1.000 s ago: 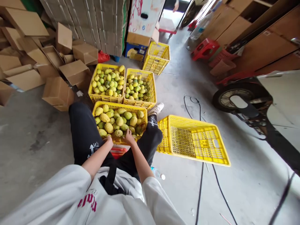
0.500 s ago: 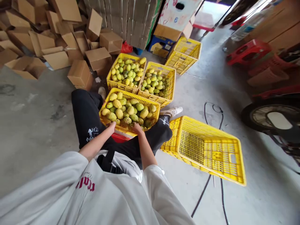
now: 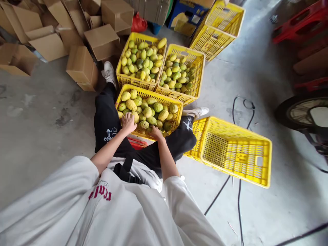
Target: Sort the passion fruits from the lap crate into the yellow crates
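A yellow plastic crate [image 3: 176, 118] full of oval yellow-green fruit, mango- or papaya-like, stands between my legs. My left hand [image 3: 128, 123] lies over the fruit at its near left, fingers spread and bent beside a yellow fruit [image 3: 134, 117]. At the near side, right of the middle, my right hand [image 3: 155, 132] reaches over the rim among the fruit. Its fingertips are partly hidden, so I cannot see whether it grips anything. A greenish fruit [image 3: 144, 125] lies between the two hands. Something red [image 3: 137, 143] shows below the crate.
Two more crates of fruit, a left one [image 3: 123, 80] and a right one [image 3: 201, 75], stand just beyond. An empty yellow crate [image 3: 238, 153] is at my right. Cardboard boxes [image 3: 82, 66] pile up at the left. Black cable [image 3: 239, 208] lies on the floor; a wheel [image 3: 302, 112] stands far right.
My left hand has moved from the crate's near rim up onto the fruit. My right hand stays near the rim. The view has tilted down and come closer.
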Demonstrator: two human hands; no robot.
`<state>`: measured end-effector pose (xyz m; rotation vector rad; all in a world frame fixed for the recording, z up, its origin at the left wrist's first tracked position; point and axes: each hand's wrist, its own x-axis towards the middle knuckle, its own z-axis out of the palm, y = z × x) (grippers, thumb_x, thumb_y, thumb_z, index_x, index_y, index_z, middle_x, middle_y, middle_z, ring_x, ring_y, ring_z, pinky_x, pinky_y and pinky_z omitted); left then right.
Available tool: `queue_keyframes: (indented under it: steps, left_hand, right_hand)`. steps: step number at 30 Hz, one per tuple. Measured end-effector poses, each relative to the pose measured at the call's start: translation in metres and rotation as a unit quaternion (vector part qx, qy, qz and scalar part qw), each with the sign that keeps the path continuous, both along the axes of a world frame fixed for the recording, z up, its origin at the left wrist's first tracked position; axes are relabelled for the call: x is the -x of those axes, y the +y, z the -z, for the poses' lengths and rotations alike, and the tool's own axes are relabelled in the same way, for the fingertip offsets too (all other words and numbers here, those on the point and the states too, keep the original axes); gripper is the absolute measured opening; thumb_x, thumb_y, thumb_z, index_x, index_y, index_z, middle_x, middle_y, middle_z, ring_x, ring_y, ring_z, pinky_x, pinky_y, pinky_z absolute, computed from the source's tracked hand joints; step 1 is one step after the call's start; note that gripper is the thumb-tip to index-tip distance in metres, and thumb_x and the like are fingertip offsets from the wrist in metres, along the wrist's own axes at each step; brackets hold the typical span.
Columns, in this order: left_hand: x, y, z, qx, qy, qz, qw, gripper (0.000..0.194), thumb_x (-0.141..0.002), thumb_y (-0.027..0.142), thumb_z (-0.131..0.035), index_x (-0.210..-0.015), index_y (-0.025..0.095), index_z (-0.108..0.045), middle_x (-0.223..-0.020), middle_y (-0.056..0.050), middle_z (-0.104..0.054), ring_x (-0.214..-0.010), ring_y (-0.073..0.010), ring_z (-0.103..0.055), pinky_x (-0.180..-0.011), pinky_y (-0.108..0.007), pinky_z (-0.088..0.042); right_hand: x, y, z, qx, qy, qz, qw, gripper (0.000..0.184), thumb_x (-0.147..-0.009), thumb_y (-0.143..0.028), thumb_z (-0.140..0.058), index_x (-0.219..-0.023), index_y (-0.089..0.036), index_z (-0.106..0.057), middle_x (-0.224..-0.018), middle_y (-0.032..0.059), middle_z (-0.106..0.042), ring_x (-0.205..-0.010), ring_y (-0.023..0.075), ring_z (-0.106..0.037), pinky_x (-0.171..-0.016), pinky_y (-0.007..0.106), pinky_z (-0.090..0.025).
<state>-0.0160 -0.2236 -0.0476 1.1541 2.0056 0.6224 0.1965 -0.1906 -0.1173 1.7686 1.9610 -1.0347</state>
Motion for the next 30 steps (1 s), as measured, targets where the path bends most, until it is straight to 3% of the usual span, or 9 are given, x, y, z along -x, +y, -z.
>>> queue_keyframes:
  steps: [4,8,17,19,22,24,26,28,30]
  left_hand:
    - [0.015,-0.008,0.008,0.110,0.162,0.167,0.966,0.071,-0.084,-0.001,-0.087,-0.151,0.018,-0.071,-0.185,-0.029,-0.053,-0.180,-0.0566,-0.039,-0.148,-0.070,-0.032]
    - [0.028,0.009,0.012,0.175,0.221,0.256,0.925,0.065,-0.092,0.006,-0.083,-0.156,0.015,-0.071,-0.174,-0.030,-0.063,-0.165,-0.0520,-0.056,-0.136,-0.063,-0.047]
    - [0.061,0.012,-0.001,0.138,0.213,0.379,0.890,0.057,-0.096,0.019,-0.086,-0.151,0.010,-0.076,-0.163,-0.032,-0.069,-0.155,-0.0531,-0.064,-0.133,-0.063,-0.050]
    - [0.058,0.002,0.000,0.083,0.136,0.301,0.940,0.050,-0.095,0.024,-0.088,-0.143,0.014,-0.079,-0.156,-0.027,-0.074,-0.151,-0.0493,-0.069,-0.132,-0.060,-0.054]
    - [0.047,-0.011,0.002,-0.005,-0.084,0.052,0.995,0.035,-0.097,0.028,-0.084,-0.131,0.021,-0.079,-0.144,-0.015,-0.082,-0.145,-0.0377,-0.075,-0.131,-0.048,-0.059]
    - [0.043,-0.017,0.002,0.004,-0.269,-0.128,0.955,0.025,-0.105,0.035,-0.073,-0.125,0.021,-0.079,-0.131,-0.013,-0.086,-0.138,-0.0338,-0.081,-0.121,-0.043,-0.066]
    - [0.045,-0.022,-0.001,0.053,-0.422,-0.246,0.871,0.033,-0.113,0.045,-0.061,-0.125,0.020,-0.080,-0.116,-0.014,-0.087,-0.128,-0.0352,-0.086,-0.104,-0.043,-0.073]
    - [0.052,-0.025,-0.006,0.085,-0.506,-0.298,0.805,0.045,-0.116,0.052,-0.056,-0.132,0.020,-0.082,-0.108,-0.015,-0.088,-0.120,-0.0383,-0.090,-0.089,-0.044,-0.076]
    - [0.060,-0.028,-0.013,0.081,-0.534,-0.324,0.777,0.050,-0.118,0.053,-0.051,-0.139,0.019,-0.082,-0.104,-0.016,-0.089,-0.113,-0.0384,-0.093,-0.073,-0.040,-0.073]
  right_hand:
    - [-0.003,0.000,0.000,0.013,0.001,0.004,1.000,0.063,-0.111,-0.017,-0.081,-0.172,-0.013,-0.067,-0.163,0.0224,-0.073,-0.151,0.0335,-0.075,-0.130,0.036,-0.056]
    - [-0.006,0.003,0.001,0.029,0.008,0.011,0.999,0.060,-0.106,-0.020,-0.084,-0.165,-0.017,-0.072,-0.161,0.0199,-0.073,-0.148,0.0342,-0.076,-0.127,0.036,-0.059]
    - [0.000,0.005,-0.007,0.032,0.008,0.068,0.997,0.051,-0.104,-0.019,-0.083,-0.155,-0.019,-0.079,-0.158,0.0227,-0.074,-0.149,0.0444,-0.075,-0.126,0.051,-0.061]
    - [0.003,0.013,-0.015,-0.002,0.000,0.082,0.997,0.038,-0.110,-0.020,-0.074,-0.147,-0.017,-0.080,-0.157,0.0254,-0.073,-0.152,0.0486,-0.072,-0.128,0.060,-0.058]
    - [0.016,0.030,-0.026,-0.097,0.107,0.146,0.979,0.022,-0.112,-0.015,-0.064,-0.128,-0.017,-0.079,-0.143,0.0236,-0.077,-0.145,0.0449,-0.071,-0.127,0.059,-0.057]
    - [0.039,0.041,-0.028,-0.087,0.251,0.202,0.943,0.013,-0.108,-0.011,-0.067,-0.113,-0.020,-0.076,-0.125,0.0164,-0.080,-0.129,0.0363,-0.074,-0.122,0.051,-0.059]
    - [0.072,0.046,-0.023,-0.032,0.322,0.215,0.921,0.015,-0.103,-0.008,-0.072,-0.103,-0.023,-0.073,-0.109,0.0087,-0.080,-0.112,0.0279,-0.074,-0.114,0.044,-0.062]
    - [0.113,0.046,-0.013,0.054,0.370,0.243,0.895,0.017,-0.101,-0.009,-0.077,-0.095,-0.024,-0.071,-0.091,0.0030,-0.074,-0.092,0.0230,-0.073,-0.095,0.036,-0.067]
    - [0.152,0.040,-0.001,0.217,0.429,0.353,0.803,0.013,-0.104,-0.019,-0.082,-0.097,-0.025,-0.073,-0.074,0.0001,-0.065,-0.077,0.0241,-0.070,-0.075,0.036,-0.068]
